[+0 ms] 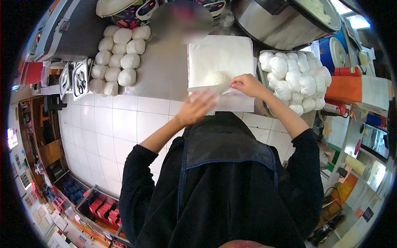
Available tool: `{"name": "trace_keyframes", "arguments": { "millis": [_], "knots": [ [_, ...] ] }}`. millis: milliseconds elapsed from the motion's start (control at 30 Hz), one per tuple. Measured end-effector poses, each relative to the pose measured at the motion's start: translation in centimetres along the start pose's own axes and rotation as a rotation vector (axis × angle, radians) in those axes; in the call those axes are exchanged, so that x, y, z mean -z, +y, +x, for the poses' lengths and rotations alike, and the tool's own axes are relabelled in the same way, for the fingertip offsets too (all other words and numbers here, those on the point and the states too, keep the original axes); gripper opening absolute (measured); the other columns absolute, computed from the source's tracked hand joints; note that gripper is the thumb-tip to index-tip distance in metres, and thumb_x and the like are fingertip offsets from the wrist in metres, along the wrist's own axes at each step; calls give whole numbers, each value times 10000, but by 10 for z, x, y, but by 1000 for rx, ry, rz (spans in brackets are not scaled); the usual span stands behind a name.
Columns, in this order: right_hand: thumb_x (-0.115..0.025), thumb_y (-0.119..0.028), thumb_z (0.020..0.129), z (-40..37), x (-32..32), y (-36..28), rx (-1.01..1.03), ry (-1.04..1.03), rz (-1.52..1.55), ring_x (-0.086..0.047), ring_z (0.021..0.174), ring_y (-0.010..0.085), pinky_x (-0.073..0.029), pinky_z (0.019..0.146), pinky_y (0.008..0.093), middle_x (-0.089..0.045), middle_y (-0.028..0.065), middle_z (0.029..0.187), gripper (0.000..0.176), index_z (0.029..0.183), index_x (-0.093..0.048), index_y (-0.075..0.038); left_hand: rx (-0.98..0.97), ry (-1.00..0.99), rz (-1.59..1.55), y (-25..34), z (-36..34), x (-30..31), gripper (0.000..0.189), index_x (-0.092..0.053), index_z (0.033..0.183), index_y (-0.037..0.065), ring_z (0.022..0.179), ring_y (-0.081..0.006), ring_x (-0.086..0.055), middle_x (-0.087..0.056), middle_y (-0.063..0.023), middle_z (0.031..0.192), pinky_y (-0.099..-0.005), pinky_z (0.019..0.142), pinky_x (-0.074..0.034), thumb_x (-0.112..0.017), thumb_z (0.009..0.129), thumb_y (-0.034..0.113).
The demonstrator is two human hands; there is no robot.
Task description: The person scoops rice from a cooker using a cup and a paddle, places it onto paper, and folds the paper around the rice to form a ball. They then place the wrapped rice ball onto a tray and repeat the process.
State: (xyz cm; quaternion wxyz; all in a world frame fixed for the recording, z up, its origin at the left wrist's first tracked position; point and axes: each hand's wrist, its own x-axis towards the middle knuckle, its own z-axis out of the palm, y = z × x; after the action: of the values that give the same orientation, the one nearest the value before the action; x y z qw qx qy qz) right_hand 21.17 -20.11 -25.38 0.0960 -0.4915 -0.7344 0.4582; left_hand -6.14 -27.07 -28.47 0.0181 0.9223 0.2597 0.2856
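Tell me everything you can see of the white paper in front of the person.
The white paper looks thin, smooth and matte, in layered rectangular sheets; their number cannot be told. It lies on the gray counter, left of the piled white bundles, with a rounded white mound on top. On the side near the person, a raised edge is pinched by the right hand; the blurred left hand covers the near left part, contact unclear.

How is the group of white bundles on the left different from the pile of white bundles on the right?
The left group lies in a single layer, while the right pile is heaped in layers. The left group forms rows; the right pile looks irregular. Both consist of white, rounded bundles.
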Motion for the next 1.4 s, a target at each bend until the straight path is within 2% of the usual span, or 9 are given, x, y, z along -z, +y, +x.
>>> {"name": "trace_keyframes", "arguments": {
  "millis": [133, 300, 500, 733, 933, 1033, 1167, 1267, 1400],
  "knots": [
    [-636, -244, 788, 29, 12, 28, -23, -94, -84, -597, 597, 249, -459, 595, 339, -619, 146, 666, 212, 858, -665, -46, 47, -265, -71, 8, 19, -41, 575, -365, 1360, 82, 1339, -241, -275, -338, -72, 1426, -466, 1073, -215, -543, 841, 253],
    [-682, -293, 746, 91, 25, 47, 194, 597, -506, -559, 950, 262, -469, 777, 374, -601, 129, 951, 223, 807, -648, -82, 159, -354, -112, 0, 32, -41, 683, -309, 1389, 86, 1366, -246, -211, -270, -91, 1457, -487, 1078, -210, -580, 817, 343],
    [-767, -331, 628, 118, 43, 44, -137, 191, -537, -556, 913, 286, -447, 809, 369, -594, 144, 927, 451, 941, -589, -60, 117, -367, -76, -2, 44, -33, 598, -357, 1350, 45, 1341, -245, -262, -328, -107, 1421, -454, 1075, -228, -544, 852, 317],
    [-769, -281, 596, 118, 52, 42, 27, 213, -241, -609, 865, 318, -482, 774, 376, -626, 153, 935, 440, 960, -615, -87, 15, -310, -78, -21, 49, -35, 503, -471, 1270, 60, 1261, -245, -401, -478, -101, 1311, -406, 1036, -330, -531, 772, 90],
    [-682, -179, 668, 55, 34, -33, 46, 258, -380, -614, 863, 296, -484, 748, 385, -649, 128, 919, 363, 1006, -606, -69, 150, -65, -402, -35, 49, -44, 489, -572, 1153, 69, 1077, -285, -551, -592, -114, 1144, -375, 960, -421, -493, 692, -73],
    [-680, -131, 671, 24, -4, -29, 367, 423, -519, -579, 750, 232, -444, 681, 361, -605, 66, 755, 360, 1028, -635, -109, 301, -7, -527, -38, 41, -51, 426, -575, 1099, 75, 1063, -282, -529, -580, -99, 1129, -423, 899, -423, -557, 698, -70],
    [-643, -220, 731, 1, -52, -10, 506, 383, -846, -535, 846, 198, -420, 733, 362, -577, 38, 815, 332, 1042, -621, -105, 206, 442, -106, -34, 39, -54, 388, -565, 1038, 156, 1138, -255, -414, -513, -22, 1196, -455, 874, -321, -658, 684, 27],
    [-619, -227, 758, -11, -63, -11, 514, 530, -799, -522, 871, 194, -419, 743, 354, -558, 23, 843, 329, 1061, -611, -100, 36, -97, 230, -45, 44, -34, 394, -583, 1105, 196, 1177, -229, -423, -532, 30, 1186, -431, 937, -293, -676, 723, 194],
    [-592, -227, 784, -32, -59, -5, 438, 573, -789, -539, 938, 197, -444, 779, 350, -568, 11, 949, 328, 1081, -604, -90, -71, -99, 11, -64, 29, -35, 421, -579, 1169, 233, 1192, -200, -418, -569, 82, 1163, -441, 941, -272, -667, 764, 308]
  ]
}}
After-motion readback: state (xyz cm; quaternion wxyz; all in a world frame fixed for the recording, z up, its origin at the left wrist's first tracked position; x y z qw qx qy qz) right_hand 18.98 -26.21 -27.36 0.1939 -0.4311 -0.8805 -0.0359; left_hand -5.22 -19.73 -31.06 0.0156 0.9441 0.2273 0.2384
